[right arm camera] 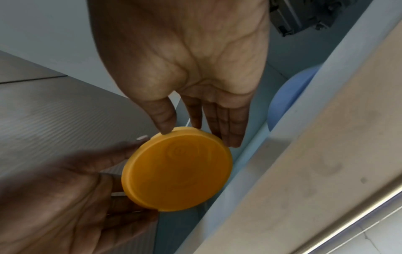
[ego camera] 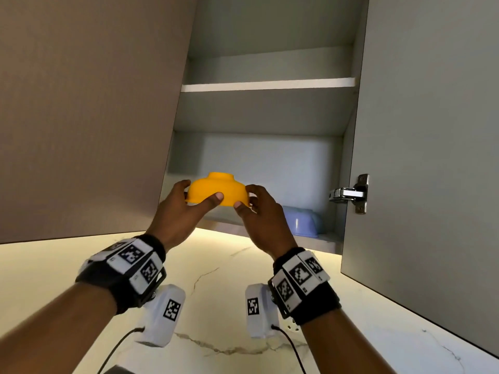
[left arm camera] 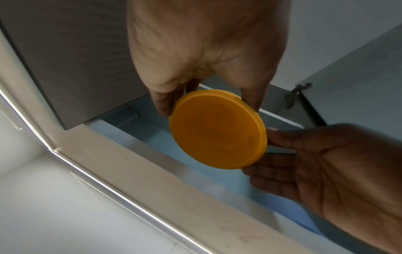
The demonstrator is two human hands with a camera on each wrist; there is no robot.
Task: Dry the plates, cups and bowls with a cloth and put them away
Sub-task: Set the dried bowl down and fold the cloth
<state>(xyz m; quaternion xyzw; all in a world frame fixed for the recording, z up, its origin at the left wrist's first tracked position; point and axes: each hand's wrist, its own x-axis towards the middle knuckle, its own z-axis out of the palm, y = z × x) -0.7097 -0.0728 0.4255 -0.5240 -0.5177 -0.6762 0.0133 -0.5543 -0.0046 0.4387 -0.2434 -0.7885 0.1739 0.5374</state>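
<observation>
A yellow bowl (ego camera: 216,190) is upside down, foot ring on top, in front of the open cabinet's bottom shelf (ego camera: 318,241). My left hand (ego camera: 199,191) grips its left rim, thumb on the near side and fingers behind. My right hand (ego camera: 244,197) pinches the right rim. Seen from below in the left wrist view, the yellow bowl (left arm camera: 217,130) sits between my left hand (left arm camera: 205,103) and right hand (left arm camera: 263,151). The right wrist view shows the yellow bowl (right arm camera: 176,170) held by my right hand (right arm camera: 199,136), with my left hand (right arm camera: 65,197) opposite. No cloth is in view.
A blue bowl (ego camera: 302,220) lies upside down at the right of the bottom shelf, partly behind my right hand. The shelf above (ego camera: 270,85) looks bare from below. The cabinet door (ego camera: 432,157) stands open on the right on its hinge (ego camera: 351,194). A closed door (ego camera: 81,117) is on the left.
</observation>
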